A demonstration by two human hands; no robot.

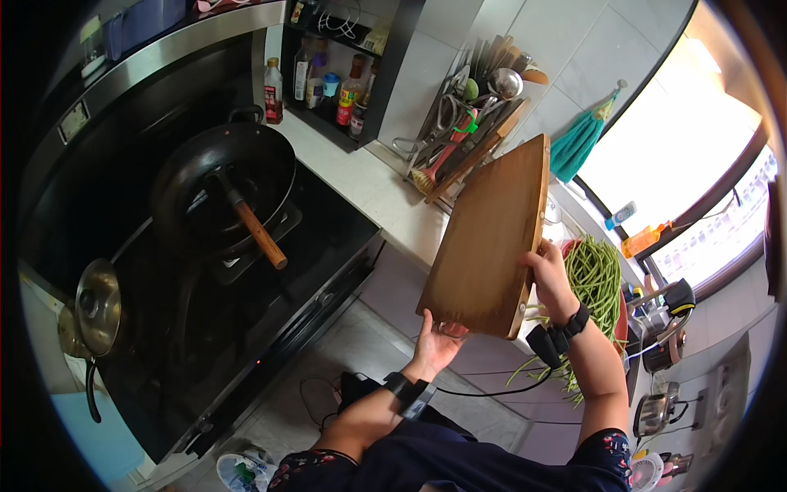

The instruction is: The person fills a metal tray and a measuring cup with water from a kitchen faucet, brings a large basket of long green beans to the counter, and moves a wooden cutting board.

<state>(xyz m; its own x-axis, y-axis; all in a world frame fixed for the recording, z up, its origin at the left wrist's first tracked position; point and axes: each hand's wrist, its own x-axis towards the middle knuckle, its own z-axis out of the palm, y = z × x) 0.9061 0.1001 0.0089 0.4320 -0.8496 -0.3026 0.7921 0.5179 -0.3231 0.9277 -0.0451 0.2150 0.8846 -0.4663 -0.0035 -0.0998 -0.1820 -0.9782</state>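
A thick wooden cutting board (486, 240) is raised and tilted above the counter. My right hand (550, 277) grips its right edge, the thumb lying on the face. At the board's lower left corner is my left hand (438, 344), palm up, with its thumb against the edge; its fingers are partly hidden, and a reddish clear item (452, 330) shows there. Long green beans (593, 289) lie in a red basin (623, 323) beyond my right wrist. On the black stove, a wok (270, 154) holds a wooden-handled utensil (261, 237).
A rack of kitchen utensils (458, 132) stands against the tiled wall behind the board. Bottles (350, 92) fill a dark shelf beside the stove. A lidded pan (98, 307) sits at the stove's left. A trash bin (243, 470) stands on the floor, where cables also lie.
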